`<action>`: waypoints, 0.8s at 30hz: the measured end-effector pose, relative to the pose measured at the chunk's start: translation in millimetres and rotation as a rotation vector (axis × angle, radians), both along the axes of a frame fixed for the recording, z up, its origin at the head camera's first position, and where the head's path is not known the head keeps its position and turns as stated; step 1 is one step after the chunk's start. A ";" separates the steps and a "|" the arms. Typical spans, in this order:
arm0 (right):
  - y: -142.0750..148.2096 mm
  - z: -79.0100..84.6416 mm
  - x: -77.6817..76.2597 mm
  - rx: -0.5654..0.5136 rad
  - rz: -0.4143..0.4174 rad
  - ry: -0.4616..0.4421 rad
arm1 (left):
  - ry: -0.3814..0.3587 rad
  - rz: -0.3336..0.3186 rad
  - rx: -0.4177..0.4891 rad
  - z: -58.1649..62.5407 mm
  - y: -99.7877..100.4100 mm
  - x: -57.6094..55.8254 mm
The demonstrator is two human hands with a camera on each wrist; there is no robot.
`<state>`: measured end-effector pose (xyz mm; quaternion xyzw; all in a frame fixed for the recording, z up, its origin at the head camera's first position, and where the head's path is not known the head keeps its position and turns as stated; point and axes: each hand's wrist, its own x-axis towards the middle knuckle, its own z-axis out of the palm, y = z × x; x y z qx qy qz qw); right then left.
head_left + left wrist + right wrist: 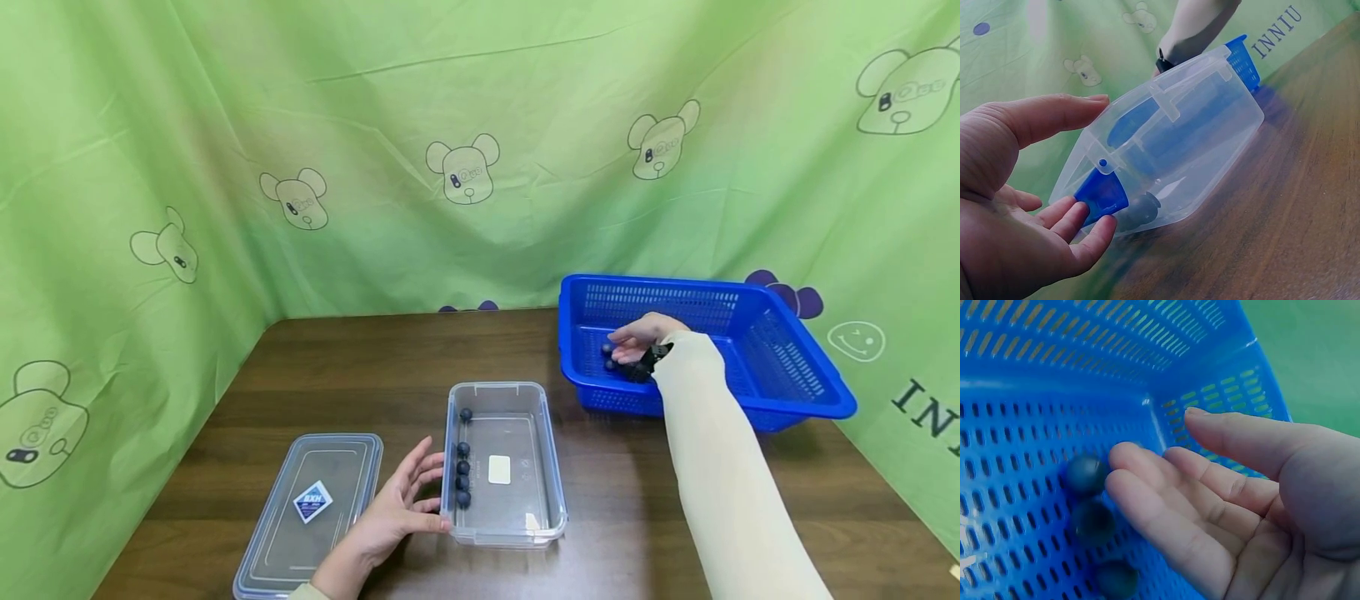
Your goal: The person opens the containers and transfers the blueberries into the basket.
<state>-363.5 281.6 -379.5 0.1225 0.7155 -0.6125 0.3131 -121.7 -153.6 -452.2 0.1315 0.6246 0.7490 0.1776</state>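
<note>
A clear rectangular plastic box point(525, 512) stands lidless at the front middle, a row of several dark blue blueberries point(463, 468) along its left inner wall. My left hand point(393, 517) rests against the box's left side, fingertips touching its blue clip point(1104, 192) and thumb by the rim. Inside the blue basket point(787, 358), at back right, is my right hand point(643, 333), palm partly up with loosely bent fingers. Three blueberries point(1093, 523) lie on the basket floor just beside its fingertips in the right wrist view; nothing shows in its grasp.
A clear lid point(300, 542) with a blue-white label lies on the wooden table point(375, 358), left of my left hand. Green printed cloth point(360, 258) hangs behind and along both sides. The basket's raised walls surround my right hand.
</note>
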 end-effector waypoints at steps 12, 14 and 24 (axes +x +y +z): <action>-42.0 43.8 -2.7 -0.164 0.085 0.217 | 0.006 -0.002 0.005 1.2 -0.2 -0.2; -50.2 50.2 -1.1 -0.160 0.097 0.242 | 0.007 -0.001 0.004 1.7 -0.2 -0.2; -84.8 61.6 17.4 -0.169 0.191 0.299 | 0.001 -0.004 0.003 2.0 0.4 0.9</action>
